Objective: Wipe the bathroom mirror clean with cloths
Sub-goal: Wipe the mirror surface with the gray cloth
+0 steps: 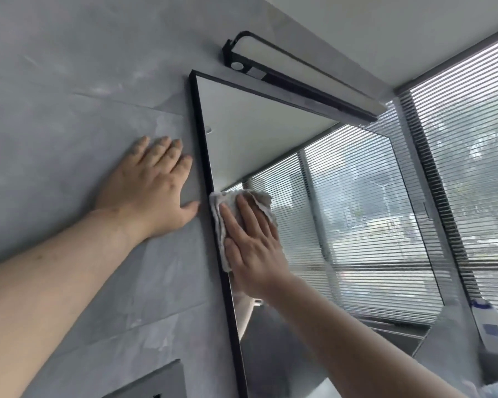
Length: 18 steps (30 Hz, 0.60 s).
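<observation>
View: head camera, looking up.
Mirror: hanging tall on the wall.
Cloth: lying against the mirror's left edge.
Right hand: pressing the cloth, fingers straight.
Left hand: bracing flat, just left of the mirror, holding nothing.
Next: most glass is lying rightward, so the right hand is probably nearer.

I saw that the tiled stone-look wall was pale grey with cloudy white marbling. The rectangular glass mirror had a black frame. The crumpled fabric cloth was off-white. The bar lamp was black with a white diffuser. The slatted window blinds showed grey stripes, and the plastic bottle was white with blue labels.
</observation>
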Motion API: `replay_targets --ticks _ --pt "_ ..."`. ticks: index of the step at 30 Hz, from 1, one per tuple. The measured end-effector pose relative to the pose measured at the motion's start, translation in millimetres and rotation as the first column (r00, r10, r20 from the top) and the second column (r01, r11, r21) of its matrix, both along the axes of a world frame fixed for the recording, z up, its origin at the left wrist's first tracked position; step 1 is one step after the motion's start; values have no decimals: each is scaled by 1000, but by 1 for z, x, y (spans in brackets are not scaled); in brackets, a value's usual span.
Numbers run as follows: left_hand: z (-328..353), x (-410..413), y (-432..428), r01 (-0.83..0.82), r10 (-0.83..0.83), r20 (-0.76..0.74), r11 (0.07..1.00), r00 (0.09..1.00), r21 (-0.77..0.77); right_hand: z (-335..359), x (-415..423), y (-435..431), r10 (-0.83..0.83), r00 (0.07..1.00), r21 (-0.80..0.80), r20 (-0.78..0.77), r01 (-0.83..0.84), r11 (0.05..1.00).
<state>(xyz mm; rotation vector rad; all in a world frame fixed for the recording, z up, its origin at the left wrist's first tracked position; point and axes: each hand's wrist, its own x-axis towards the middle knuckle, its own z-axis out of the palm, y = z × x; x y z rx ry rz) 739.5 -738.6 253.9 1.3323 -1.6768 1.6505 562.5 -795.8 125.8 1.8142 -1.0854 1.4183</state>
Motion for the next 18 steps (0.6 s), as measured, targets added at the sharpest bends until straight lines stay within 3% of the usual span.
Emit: replay_targets --ticks 6,10,14,16,18 --pt "2 6 -9 60 -59 26 998 998 -36 65 6 -1 -25 998 -56 61 28 998" --pt "3 7 -11 82 -80 57 996 995 -38 37 3 0 2 1000 -48 26 -1 999" --pt "6 7 -14 103 -100 85 994 991 -28 -16 -6 7 7 996 92 -85 1 996" --pt "12 3 -11 105 -104 91 994 990 -14 -22 -9 10 -7 992 170 -126 29 985" --pt "25 -6 -1 77 -80 63 996 995 47 -10 -10 10 -27 991 151 -129 46 987"
